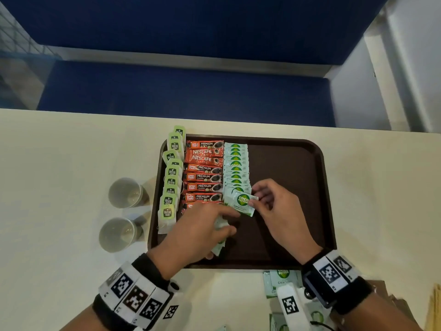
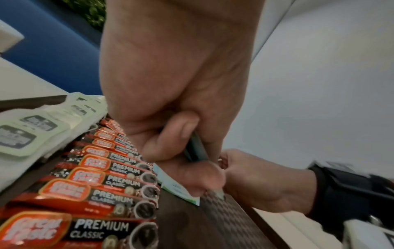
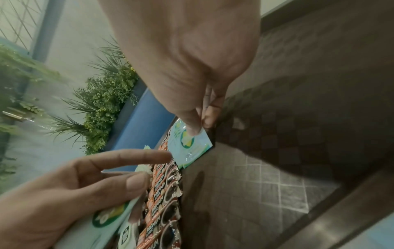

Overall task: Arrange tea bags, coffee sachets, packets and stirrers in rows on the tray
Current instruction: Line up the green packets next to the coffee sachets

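A brown tray (image 1: 298,163) carries three columns: green-tagged tea bags (image 1: 170,180) on the left, red coffee sachets (image 1: 204,173) beside them, then white-green sugar packets (image 1: 236,163). My right hand (image 1: 256,199) pinches one sugar packet (image 1: 242,203) by its right edge at the near end of that column; the right wrist view shows thumb and finger on the sugar packet (image 3: 192,146). My left hand (image 1: 229,223) grips a small stack of sugar packets (image 1: 220,235), and its index finger (image 3: 149,156) reaches out to the pinched packet's edge. The left wrist view shows the stack (image 2: 196,148) under the thumb.
Two paper cups (image 1: 125,192) (image 1: 118,234) stand left of the tray. More sugar packets (image 1: 281,280) lie on the table by the tray's near edge, under my right wrist. Wooden stirrers (image 1: 434,306) and brown packets (image 1: 391,304) sit at the lower right. The tray's right half is bare.
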{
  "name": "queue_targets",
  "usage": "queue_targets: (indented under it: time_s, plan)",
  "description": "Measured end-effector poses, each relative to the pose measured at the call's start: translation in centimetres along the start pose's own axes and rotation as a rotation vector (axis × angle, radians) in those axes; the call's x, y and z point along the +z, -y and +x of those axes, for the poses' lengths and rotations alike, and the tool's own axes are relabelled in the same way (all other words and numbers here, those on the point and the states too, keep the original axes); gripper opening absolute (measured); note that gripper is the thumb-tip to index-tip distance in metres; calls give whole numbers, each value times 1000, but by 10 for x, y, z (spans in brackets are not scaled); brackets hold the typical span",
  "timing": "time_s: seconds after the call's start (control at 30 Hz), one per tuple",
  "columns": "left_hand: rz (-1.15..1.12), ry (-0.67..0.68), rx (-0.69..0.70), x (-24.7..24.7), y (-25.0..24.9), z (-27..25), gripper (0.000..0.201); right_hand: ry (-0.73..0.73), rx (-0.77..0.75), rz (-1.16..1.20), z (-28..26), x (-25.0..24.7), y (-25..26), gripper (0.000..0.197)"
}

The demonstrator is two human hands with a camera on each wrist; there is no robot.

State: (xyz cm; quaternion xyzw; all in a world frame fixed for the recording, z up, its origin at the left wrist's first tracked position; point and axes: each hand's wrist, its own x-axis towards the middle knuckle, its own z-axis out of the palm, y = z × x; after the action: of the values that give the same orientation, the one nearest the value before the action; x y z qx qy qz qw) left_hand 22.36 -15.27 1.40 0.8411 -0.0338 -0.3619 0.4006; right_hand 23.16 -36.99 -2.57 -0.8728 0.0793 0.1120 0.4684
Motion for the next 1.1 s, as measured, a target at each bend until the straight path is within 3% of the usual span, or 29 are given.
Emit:
queue_targets:
  time_s: [0.1, 0.2, 0.77, 0.87, 0.97, 1.03, 1.1]
  plan:
    - [209, 105, 36, 7, -5, 2, 54, -29, -11, 24, 5, 5, 0, 31]
    - [285, 127, 45, 10, -9, 7, 62, -39, -37, 53, 8, 8, 1, 36]
    - [310, 53, 9, 6, -7, 9, 61, -76, 26, 28, 4, 11, -1, 43]
    - [167, -11, 12, 5, -3, 11, 47, -118, 30, 14, 3, 10, 2, 40]
    - [-145, -188, 14, 1, 0, 12, 16, -195, -1, 70, -5, 4, 14, 30]
    - [-313, -276, 21, -3, -3, 11, 12, -113, 32, 197, -13, -1, 29, 27]
    - [-423, -327, 19, -10, -9, 9, 14, 88, 127, 359, -21, -4, 42, 34]
